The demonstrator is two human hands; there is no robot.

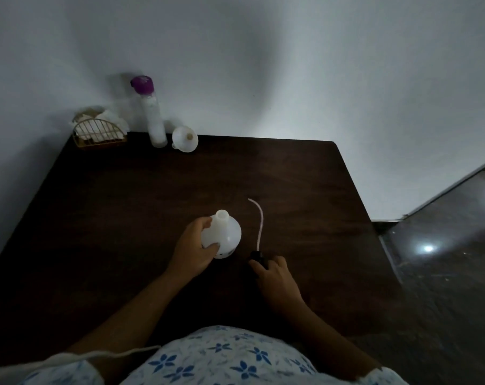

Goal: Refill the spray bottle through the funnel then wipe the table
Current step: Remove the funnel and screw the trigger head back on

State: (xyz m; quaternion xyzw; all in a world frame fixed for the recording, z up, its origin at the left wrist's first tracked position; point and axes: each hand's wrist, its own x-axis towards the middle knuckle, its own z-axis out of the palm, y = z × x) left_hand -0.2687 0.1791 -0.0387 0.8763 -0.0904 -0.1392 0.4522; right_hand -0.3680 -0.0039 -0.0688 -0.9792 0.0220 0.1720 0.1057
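On table (124,204), clasping open bottle (228,234) in left grip (191,252), sprayer head (256,256) in right grip (276,275); could topple it stretching for far funnel (185,139).

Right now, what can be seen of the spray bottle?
The bottle is white, translucent-looking plastic: a round body, small dark marks low down, and a narrow open neck without its head. It stands upright on the dark table. The left hand grips its left side. The spray head is apart, held by the right hand.
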